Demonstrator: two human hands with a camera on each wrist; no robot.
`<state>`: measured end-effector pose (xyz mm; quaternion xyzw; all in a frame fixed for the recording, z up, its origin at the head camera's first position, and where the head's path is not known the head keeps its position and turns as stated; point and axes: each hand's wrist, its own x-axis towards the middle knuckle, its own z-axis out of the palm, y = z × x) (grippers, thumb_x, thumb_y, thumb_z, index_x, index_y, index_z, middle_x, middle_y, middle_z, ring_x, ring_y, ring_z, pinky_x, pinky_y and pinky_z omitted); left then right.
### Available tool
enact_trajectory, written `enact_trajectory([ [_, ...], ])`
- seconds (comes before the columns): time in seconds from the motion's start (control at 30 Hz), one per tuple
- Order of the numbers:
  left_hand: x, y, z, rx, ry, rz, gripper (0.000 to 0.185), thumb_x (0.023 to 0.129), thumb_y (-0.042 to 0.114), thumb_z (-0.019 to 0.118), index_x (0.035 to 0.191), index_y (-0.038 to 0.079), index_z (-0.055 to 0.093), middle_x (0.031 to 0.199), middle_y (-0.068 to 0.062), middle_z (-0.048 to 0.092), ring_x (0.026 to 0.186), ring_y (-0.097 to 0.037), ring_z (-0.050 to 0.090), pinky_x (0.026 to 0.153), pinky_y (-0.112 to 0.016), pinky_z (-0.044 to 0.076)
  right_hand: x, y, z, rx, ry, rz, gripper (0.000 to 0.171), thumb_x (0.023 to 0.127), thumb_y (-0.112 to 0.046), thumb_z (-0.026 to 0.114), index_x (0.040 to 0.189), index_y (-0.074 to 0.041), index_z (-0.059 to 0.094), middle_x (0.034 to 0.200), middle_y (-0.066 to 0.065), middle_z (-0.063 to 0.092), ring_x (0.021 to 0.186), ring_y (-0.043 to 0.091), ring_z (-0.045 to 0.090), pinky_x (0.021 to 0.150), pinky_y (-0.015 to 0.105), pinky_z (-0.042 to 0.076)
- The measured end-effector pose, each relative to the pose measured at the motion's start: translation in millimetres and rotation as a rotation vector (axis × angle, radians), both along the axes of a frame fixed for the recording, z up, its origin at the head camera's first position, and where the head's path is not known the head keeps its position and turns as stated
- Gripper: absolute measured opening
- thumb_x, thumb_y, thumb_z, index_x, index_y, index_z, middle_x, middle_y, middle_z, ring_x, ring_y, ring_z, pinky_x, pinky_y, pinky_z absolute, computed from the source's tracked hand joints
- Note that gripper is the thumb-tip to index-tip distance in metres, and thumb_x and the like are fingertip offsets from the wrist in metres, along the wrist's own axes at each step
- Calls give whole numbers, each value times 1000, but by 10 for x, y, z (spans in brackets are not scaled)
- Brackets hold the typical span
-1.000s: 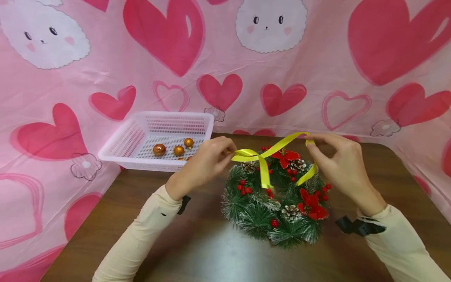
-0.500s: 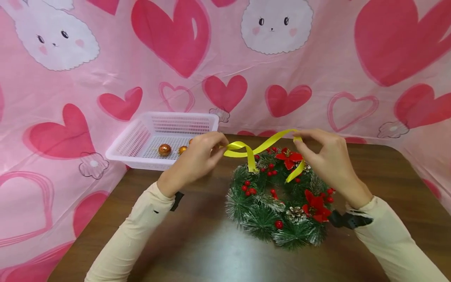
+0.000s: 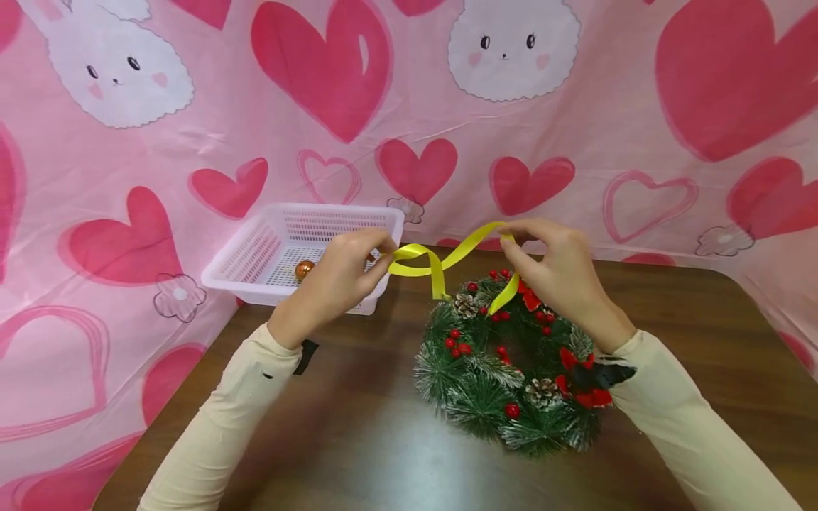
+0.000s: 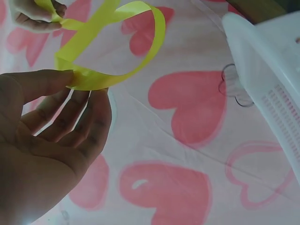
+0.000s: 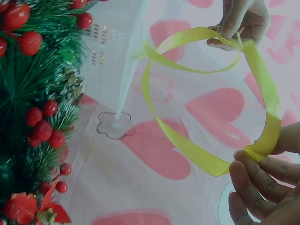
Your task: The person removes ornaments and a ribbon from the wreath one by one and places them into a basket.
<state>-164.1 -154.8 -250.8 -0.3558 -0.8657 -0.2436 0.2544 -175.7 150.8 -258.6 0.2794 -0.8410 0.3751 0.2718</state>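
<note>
A yellow ribbon (image 3: 471, 241) stretches between the two hands above the wreath, with loops and a short hanging tail. My left hand (image 3: 335, 277) pinches its left loop between thumb and fingertips, clearly seen in the left wrist view, where the ribbon (image 4: 86, 40) crosses itself. On the other side my right hand (image 3: 565, 280) pinches another part; the right wrist view shows the ribbon (image 5: 194, 152) curving out from those fingertips. Below the hands, a green wreath (image 3: 479, 404) with red berries, pine cones and red flowers lies on the table. The right forearm partly covers one flower.
A white plastic basket (image 3: 249, 289) stands at the back left, partly behind the left hand. Inside it is a shiny copper-orange ball (image 3: 303, 270). The brown wooden table (image 3: 358, 426) ends at a pink cloth backdrop (image 3: 549, 121) printed with hearts and rabbits.
Both hands have shifted left and slightly up with the ribbon, relative to the wreath. The left hand now covers more of the basket. The wreath stays in place on the table.
</note>
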Motion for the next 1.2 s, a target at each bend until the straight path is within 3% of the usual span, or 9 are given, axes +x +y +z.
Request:
enact_trajectory([
  [0.43, -109, -386, 39, 7, 7, 88, 4, 89, -2, 65, 89, 1, 67, 86, -8, 70, 79, -21, 65, 71, -36, 57, -257, -541, 91, -33, -43, 81, 23, 95, -17, 67, 113, -4, 74, 105, 7, 74, 94, 19, 67, 84, 42, 57],
  [0.73, -206, -702, -1, 41, -14, 159, 6, 89, -4, 66, 90, 1, 67, 87, -10, 71, 79, -23, 66, 69, -40, 59, -425, -977, 124, -39, -96, 138, 24, 95, -14, 63, 113, -1, 72, 107, 10, 73, 96, 21, 67, 92, 39, 54],
  [1.07, -304, -1076, -23, 52, -29, 280, 4, 91, 1, 65, 94, -1, 68, 92, -13, 70, 87, -26, 66, 73, -43, 58, -652, -1403, 110, -4, -192, 164, 35, 96, -21, 61, 125, -3, 67, 114, 8, 70, 96, 18, 63, 85, 35, 53],
  [1.2, -364, -1224, -46, 54, -31, 324, 6, 91, 0, 64, 95, -2, 68, 93, -15, 70, 88, -27, 65, 73, -44, 59, -751, -1567, 92, 20, -256, 167, 42, 96, -27, 60, 131, -4, 63, 122, 8, 67, 106, 19, 60, 91, 34, 50],
])
